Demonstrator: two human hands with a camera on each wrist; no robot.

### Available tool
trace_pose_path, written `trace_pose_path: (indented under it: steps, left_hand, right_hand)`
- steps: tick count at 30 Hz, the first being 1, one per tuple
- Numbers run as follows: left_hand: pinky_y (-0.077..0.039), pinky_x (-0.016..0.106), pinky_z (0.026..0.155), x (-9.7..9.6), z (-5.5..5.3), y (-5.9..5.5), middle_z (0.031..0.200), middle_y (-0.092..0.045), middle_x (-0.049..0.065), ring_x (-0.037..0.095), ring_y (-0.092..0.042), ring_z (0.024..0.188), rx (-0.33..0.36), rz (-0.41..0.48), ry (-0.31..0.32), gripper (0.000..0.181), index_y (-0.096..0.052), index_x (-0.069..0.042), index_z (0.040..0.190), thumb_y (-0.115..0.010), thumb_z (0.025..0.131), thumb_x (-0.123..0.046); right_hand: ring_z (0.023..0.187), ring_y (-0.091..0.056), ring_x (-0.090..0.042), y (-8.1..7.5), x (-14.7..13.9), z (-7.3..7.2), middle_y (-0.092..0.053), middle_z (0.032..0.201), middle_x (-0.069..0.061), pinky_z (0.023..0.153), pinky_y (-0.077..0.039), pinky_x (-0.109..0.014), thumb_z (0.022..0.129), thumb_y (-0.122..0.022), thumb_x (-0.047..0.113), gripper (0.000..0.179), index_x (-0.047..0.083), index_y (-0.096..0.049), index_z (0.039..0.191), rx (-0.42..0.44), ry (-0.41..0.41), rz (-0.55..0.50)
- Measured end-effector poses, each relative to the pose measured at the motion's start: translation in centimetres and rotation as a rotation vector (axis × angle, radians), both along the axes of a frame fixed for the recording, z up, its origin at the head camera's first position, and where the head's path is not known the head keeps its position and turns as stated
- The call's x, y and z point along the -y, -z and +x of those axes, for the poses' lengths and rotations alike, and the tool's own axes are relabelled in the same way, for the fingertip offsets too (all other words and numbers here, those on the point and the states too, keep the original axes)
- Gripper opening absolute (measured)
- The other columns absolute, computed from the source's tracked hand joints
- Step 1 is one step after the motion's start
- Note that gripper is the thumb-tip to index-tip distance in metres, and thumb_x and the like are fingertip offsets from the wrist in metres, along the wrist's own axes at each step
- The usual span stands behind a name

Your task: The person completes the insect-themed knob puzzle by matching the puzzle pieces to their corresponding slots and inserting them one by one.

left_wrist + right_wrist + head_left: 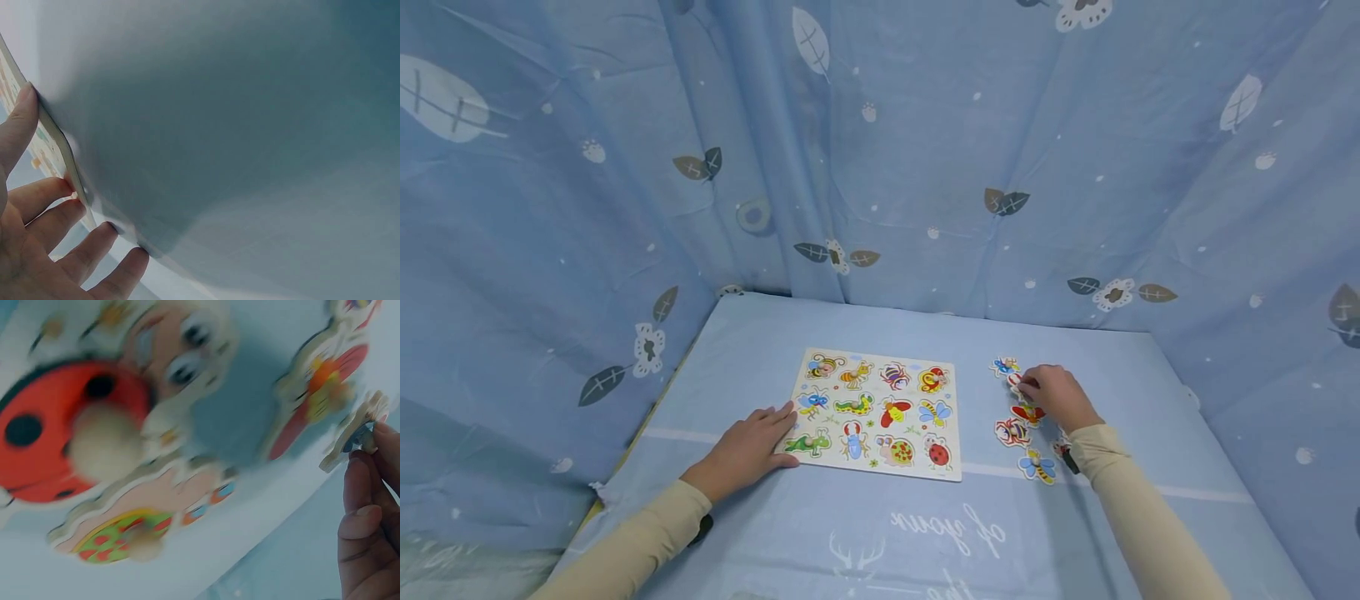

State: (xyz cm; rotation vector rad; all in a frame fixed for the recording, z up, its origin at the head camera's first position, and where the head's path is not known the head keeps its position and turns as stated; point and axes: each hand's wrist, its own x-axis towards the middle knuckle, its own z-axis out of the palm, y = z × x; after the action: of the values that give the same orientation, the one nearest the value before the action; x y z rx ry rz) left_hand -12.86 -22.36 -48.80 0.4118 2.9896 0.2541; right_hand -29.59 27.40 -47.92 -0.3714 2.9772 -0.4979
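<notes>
My left hand rests at the left edge of a wooden insect puzzle board, thumb and fingertips touching its rim in the left wrist view. To the right of the board, my right hand pinches a wooden puzzle piece with blue and red print between thumb and finger. Close around that hand lie a blue insect piece, a red-winged piece, a spider piece and a blue-winged piece. Large in the right wrist view are a ladybug piece and a snail piece, with round knobs.
A light blue cloth with white lettering covers the table. Blue patterned curtains stand behind it and at both sides. The ladybug piece lies partly under the right forearm in the head view.
</notes>
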Motion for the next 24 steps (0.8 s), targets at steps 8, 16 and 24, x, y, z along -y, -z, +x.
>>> trace_pose_path:
  steps: [8,16,24]
  left_hand:
    - [-0.051,0.060,0.102,0.0,0.0,0.1,0.160,-0.048,0.015,0.042,-0.051,0.140,0.001,-0.002,-0.005,0.078,-0.053,-0.002,0.150,-0.074,0.091,-0.049]
    - [-0.052,0.059,0.102,0.0,0.0,0.0,0.159,-0.049,0.015,0.041,-0.052,0.140,-0.003,-0.003,-0.004,0.078,-0.053,-0.002,0.150,-0.074,0.091,-0.049]
    - [-0.052,0.059,0.101,0.1,-0.1,0.2,0.159,-0.049,0.015,0.041,-0.052,0.140,-0.014,-0.008,0.005,0.078,-0.053,-0.002,0.150,-0.074,0.091,-0.050]
  right_hand:
    - [0.069,-0.060,-0.014,-0.1,2.6,0.5,-0.073,0.084,-0.003,0.064,-0.053,-0.030,0.097,-0.074,0.017,0.012,0.007,-0.080,0.097,-0.033,-0.068,0.022]
    - [0.069,-0.059,-0.012,-0.1,4.3,1.4,-0.073,0.084,-0.002,0.064,-0.053,-0.029,0.096,-0.076,0.017,0.010,0.007,-0.080,0.097,-0.087,-0.114,0.023]
    - [0.069,-0.058,-0.008,-0.3,5.5,1.9,-0.073,0.082,0.001,0.064,-0.051,-0.027,0.095,-0.077,0.020,0.011,0.009,-0.081,0.095,-0.131,-0.168,0.033]
